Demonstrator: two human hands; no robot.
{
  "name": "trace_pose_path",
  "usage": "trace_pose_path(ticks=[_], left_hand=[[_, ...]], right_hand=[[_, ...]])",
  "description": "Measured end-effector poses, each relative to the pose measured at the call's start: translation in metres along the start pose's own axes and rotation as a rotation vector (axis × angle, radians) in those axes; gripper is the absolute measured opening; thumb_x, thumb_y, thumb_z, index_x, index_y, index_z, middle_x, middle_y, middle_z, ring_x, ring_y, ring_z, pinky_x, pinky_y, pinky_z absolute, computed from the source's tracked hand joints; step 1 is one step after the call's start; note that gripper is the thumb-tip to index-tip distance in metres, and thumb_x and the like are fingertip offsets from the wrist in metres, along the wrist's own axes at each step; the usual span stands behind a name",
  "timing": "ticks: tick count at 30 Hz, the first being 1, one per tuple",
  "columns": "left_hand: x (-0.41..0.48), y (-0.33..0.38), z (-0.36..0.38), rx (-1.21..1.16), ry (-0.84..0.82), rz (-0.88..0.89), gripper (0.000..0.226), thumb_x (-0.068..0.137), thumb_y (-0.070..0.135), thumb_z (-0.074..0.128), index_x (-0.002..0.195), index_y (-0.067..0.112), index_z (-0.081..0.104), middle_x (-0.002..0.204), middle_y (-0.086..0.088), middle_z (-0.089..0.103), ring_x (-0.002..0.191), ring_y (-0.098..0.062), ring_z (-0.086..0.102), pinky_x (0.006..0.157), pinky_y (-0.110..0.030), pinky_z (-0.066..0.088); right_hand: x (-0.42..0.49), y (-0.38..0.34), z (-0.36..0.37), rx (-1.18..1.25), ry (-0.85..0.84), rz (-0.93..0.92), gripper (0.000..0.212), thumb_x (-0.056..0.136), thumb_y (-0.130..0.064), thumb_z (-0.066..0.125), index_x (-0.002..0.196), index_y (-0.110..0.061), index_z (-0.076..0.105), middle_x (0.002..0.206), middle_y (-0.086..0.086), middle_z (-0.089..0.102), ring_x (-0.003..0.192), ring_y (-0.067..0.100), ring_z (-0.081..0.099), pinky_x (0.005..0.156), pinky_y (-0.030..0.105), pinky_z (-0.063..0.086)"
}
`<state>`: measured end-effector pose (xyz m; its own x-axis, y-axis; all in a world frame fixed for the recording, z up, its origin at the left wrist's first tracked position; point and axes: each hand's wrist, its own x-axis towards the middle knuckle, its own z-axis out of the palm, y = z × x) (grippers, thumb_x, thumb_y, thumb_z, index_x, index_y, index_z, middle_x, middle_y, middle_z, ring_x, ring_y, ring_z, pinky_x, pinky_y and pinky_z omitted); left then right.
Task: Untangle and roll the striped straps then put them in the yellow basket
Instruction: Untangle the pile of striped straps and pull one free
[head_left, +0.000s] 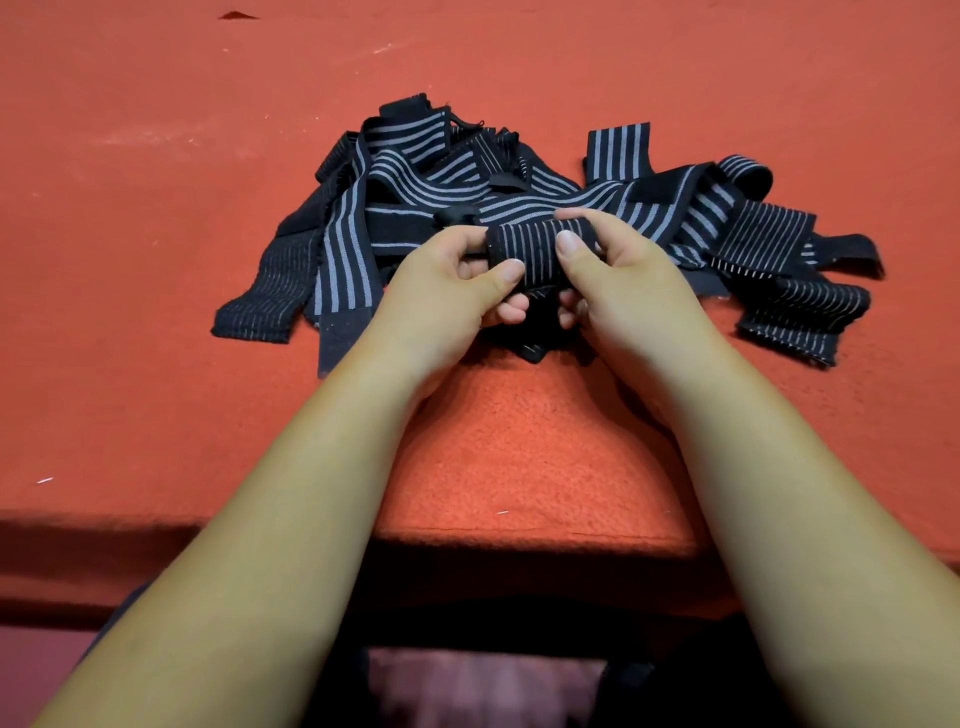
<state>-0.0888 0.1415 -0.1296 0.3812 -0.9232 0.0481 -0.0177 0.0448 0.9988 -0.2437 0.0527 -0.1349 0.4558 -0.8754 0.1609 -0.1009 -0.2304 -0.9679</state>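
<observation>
A tangled heap of black straps with grey stripes (415, 176) lies on the red cloth in the middle of the view. In front of it I hold a partly rolled strap (537, 249) between both hands. My left hand (447, 291) grips the roll's left end, thumb on top and fingers curled beneath. My right hand (618, 275) grips its right end the same way. The strap's loose length runs from the roll back into the heap. No yellow basket is in view.
The red cloth-covered table (156, 208) stretches far to the left, right and back. Its near edge (519, 535) drops off below my forearms. Loose strap ends (795, 317) spread to the right of my hands.
</observation>
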Motion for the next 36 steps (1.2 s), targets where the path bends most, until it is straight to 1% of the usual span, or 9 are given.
trace_pose_path(ticks=[6,12,16,19,22,26,29,32,36], left_hand=[[-0.003,0.0,0.004,-0.07,-0.037,-0.006,0.028,0.103,0.0,0.066,0.131,0.005,0.067,0.11,-0.019,0.079,0.087,-0.019,0.072,0.081,-0.027,0.062],[-0.016,0.002,0.03,-0.062,-0.068,-0.003,0.028,0.102,-0.001,0.067,0.128,0.005,0.073,0.118,-0.013,0.08,0.093,-0.016,0.072,0.091,-0.029,0.064],[-0.021,0.006,0.058,-0.064,-0.107,-0.025,0.03,0.1,-0.004,0.065,0.127,0.005,0.074,0.123,-0.02,0.077,0.097,-0.024,0.073,0.091,-0.033,0.063],[-0.022,0.013,0.087,-0.044,-0.185,-0.041,0.029,0.098,-0.004,0.065,0.126,0.002,0.073,0.121,-0.022,0.077,0.103,-0.036,0.077,0.096,-0.042,0.063],[-0.019,0.022,0.128,-0.004,-0.2,-0.082,0.028,0.1,-0.006,0.066,0.128,-0.007,0.066,0.108,-0.021,0.077,0.091,-0.033,0.077,0.082,-0.034,0.067],[-0.01,0.026,0.193,0.031,-0.272,-0.118,0.028,0.1,-0.004,0.067,0.128,-0.008,0.065,0.112,-0.027,0.076,0.08,-0.028,0.075,0.067,-0.026,0.065],[-0.003,0.024,0.236,0.082,-0.316,-0.107,0.024,0.102,-0.002,0.067,0.126,-0.005,0.065,0.105,-0.019,0.075,0.073,-0.022,0.074,0.066,-0.028,0.066],[0.004,0.018,0.272,0.15,-0.349,-0.086,0.008,0.102,0.002,0.068,0.107,0.009,0.068,0.099,-0.011,0.073,0.072,-0.021,0.073,0.066,-0.035,0.064],[0.02,0.0,0.304,0.268,-0.335,-0.086,0.012,0.1,0.009,0.072,0.095,0.019,0.068,0.091,-0.009,0.075,0.069,-0.02,0.074,0.067,-0.042,0.065]], right_hand=[[-0.003,0.001,-0.005,0.042,0.008,0.028,0.025,0.109,-0.027,0.059,0.128,-0.037,0.069,0.1,0.0,0.07,0.078,0.011,0.068,0.08,0.038,0.064],[-0.018,0.006,-0.023,0.114,0.074,0.075,0.028,0.11,-0.019,0.057,0.134,-0.028,0.068,0.104,0.0,0.069,0.081,0.013,0.067,0.077,0.034,0.06],[-0.038,0.006,-0.048,0.134,0.131,0.084,0.028,0.109,-0.021,0.059,0.134,-0.03,0.067,0.107,0.001,0.072,0.08,0.015,0.068,0.074,0.035,0.061],[-0.053,0.005,-0.078,0.155,0.205,0.113,0.025,0.11,-0.018,0.059,0.134,-0.019,0.065,0.108,0.005,0.073,0.077,0.012,0.068,0.068,0.03,0.059],[-0.066,0.004,-0.119,0.107,0.266,0.123,0.017,0.111,-0.017,0.056,0.124,-0.013,0.068,0.101,0.003,0.073,0.071,0.008,0.066,0.064,0.028,0.058],[-0.075,0.006,-0.179,0.015,0.362,0.143,0.024,0.111,-0.017,0.057,0.13,-0.007,0.067,0.102,0.008,0.07,0.069,0.009,0.064,0.059,0.023,0.057],[-0.08,0.01,-0.22,-0.049,0.428,0.168,0.023,0.111,-0.017,0.057,0.128,-0.008,0.069,0.102,0.007,0.07,0.068,0.011,0.063,0.055,0.024,0.055],[-0.081,0.021,-0.252,-0.138,0.472,0.193,0.019,0.11,-0.025,0.058,0.121,-0.019,0.073,0.092,0.008,0.072,0.06,0.015,0.059,0.053,0.03,0.049],[-0.074,0.045,-0.277,-0.186,0.497,0.255,0.023,0.11,-0.028,0.058,0.125,-0.021,0.074,0.081,0.014,0.07,0.053,0.021,0.053,0.052,0.031,0.043]])
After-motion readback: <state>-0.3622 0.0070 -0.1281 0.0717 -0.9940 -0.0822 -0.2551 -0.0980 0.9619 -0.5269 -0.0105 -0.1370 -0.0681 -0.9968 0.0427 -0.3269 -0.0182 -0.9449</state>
